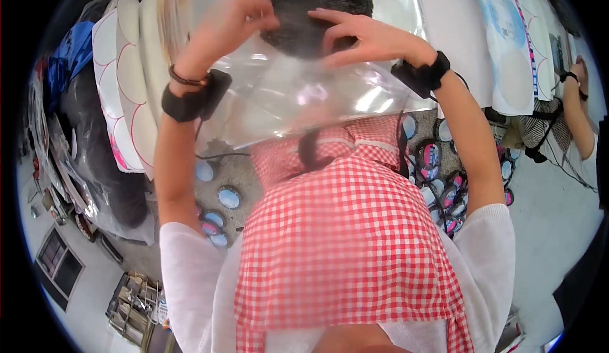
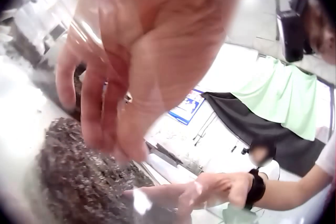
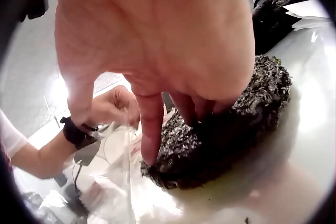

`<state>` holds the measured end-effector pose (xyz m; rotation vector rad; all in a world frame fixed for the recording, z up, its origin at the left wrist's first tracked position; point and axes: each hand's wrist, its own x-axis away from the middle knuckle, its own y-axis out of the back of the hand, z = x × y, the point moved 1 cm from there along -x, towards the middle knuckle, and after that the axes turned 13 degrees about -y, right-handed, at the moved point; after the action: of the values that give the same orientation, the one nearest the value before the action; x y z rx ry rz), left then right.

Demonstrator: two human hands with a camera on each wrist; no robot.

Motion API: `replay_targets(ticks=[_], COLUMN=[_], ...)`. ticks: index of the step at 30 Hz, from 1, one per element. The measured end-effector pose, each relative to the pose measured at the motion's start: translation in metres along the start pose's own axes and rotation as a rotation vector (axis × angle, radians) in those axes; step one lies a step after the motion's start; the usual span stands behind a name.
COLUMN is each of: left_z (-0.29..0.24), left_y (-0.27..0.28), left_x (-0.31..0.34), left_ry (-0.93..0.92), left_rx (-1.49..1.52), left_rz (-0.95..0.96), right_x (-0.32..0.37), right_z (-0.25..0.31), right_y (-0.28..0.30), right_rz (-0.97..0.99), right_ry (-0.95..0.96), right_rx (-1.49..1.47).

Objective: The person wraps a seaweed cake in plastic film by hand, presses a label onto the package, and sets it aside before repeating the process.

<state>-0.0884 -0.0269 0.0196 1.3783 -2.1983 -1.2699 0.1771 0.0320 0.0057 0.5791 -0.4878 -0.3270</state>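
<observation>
A dark, round, flaky cake that looks like dried seaweed (image 1: pixel 317 4) lies at the table's far middle in the head view. Clear plastic sheeting (image 1: pixel 279 99) covers the near side of the work surface. My left hand (image 1: pixel 235 23), blurred, hovers by the cake's left edge, its fingers bent loosely downward. In the left wrist view, clear film overlaps the left hand (image 2: pixel 142 61); no held thing shows between its fingers. My right hand (image 1: pixel 371 39) is spread over the cake's right side. Its fingertips touch the dark cake (image 3: pixel 184 155) in the right wrist view.
Stacks of scalloped white packaging (image 1: pixel 120 67) stand left, and printed plastic packaging (image 1: pixel 501 36) lies right. Several round, blue-topped packs (image 1: pixel 228 196) sit lower down, beside a checked apron (image 1: pixel 342 226). Another person's arm (image 1: pixel 574 99) reaches in at far right.
</observation>
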Motion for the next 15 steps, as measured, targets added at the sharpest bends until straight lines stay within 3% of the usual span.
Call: replay_targets(ticks=[2, 3, 4, 6, 8, 11, 12, 13, 15], left_z=[-0.028, -0.045, -0.045, -0.064, -0.059, -0.051, -0.051, -0.051, -0.050], left_y=[-0.014, -0.024, -0.054, -0.097, -0.122, -0.131, -0.130, -0.125, -0.128], left_x=[-0.015, -0.018, -0.003, -0.002, -0.010, -0.013, -0.015, -0.022, -0.021], left_ry=[-0.066, -0.092, -0.029, 0.321, 0.324, 0.396, 0.437, 0.439, 0.501], left_rx=[-0.697, -1.051, -0.980, -0.401, -0.550, -0.613, -0.604, -0.611, -0.579], left_rz=[-0.315, -0.474, -0.482, -0.299, -0.383, -0.363, -0.334, -0.355, -0.342], right_x=[-0.014, -0.015, -0.021, -0.037, -0.046, -0.012, 0.016, 0.015, 0.054], right_z=[-0.007, -0.007, -0.008, -0.014, -0.012, 0.025, 0.055, 0.056, 0.064], right_y=[0.017, 0.022, 0.026, 0.035, 0.041, 0.039, 0.035, 0.042, -0.001], right_rz=[0.155, 0.118, 0.166, 0.261, 0.327, -0.201, -0.595, -0.518, -0.724], right_ry=[-0.063, 0.008, 0.018, 0.033, 0.010, 0.000, 0.101, 0.042, -0.009], right_rx=[0.009, -0.015, 0.002, 0.032, -0.007, 0.518, 0.682, 0.709, 0.525])
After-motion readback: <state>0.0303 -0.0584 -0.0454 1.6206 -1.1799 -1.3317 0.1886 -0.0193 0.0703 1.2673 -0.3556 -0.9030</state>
